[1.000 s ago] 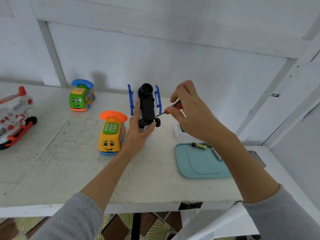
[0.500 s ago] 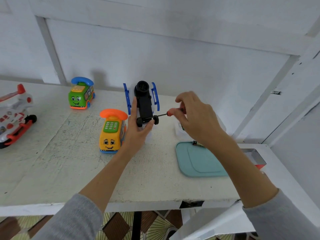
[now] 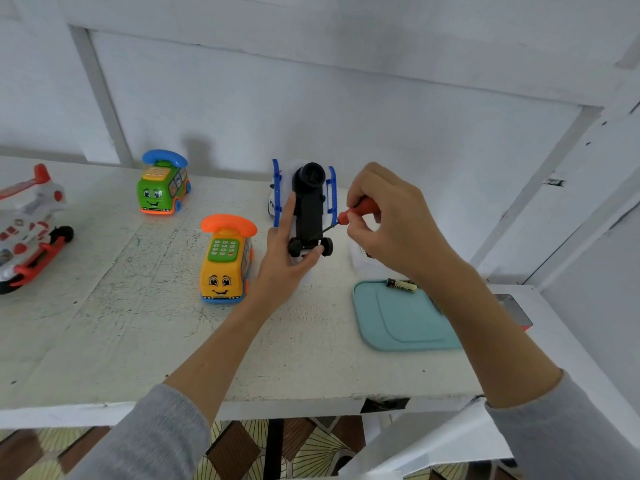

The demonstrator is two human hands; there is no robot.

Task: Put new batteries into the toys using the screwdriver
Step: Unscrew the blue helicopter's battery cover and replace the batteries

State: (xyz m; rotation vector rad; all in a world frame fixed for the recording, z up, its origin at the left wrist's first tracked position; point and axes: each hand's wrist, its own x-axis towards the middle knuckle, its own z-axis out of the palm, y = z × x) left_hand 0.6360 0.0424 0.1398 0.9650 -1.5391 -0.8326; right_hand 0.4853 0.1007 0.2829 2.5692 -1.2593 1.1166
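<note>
Head view: the left hand (image 3: 287, 261) grips a blue-and-white toy (image 3: 306, 202) upended at the table's centre, black underside facing the camera, fingers curled round its sides. At 3 o'clock of it, the right hand (image 3: 391, 230) pinches the red-handled screwdriver (image 3: 353, 214), its tip on the underside. A battery (image 3: 401, 285) lies on the teal tray (image 3: 405, 320) at 4 o'clock. An orange phone-bus toy (image 3: 225, 261) stands at 9 o'clock.

Four toys: one upturned toy (image 3: 308, 206) gripped in the left hand (image 3: 287, 261), two phone buses (image 3: 225, 261) (image 3: 162, 183) and one toy aircraft (image 3: 27, 226) left of it. One screwdriver (image 3: 356, 213) in the right hand (image 3: 391, 223). One tray (image 3: 401, 323) below that hand, with one battery (image 3: 401, 285), possibly more hidden behind the wrist.
</note>
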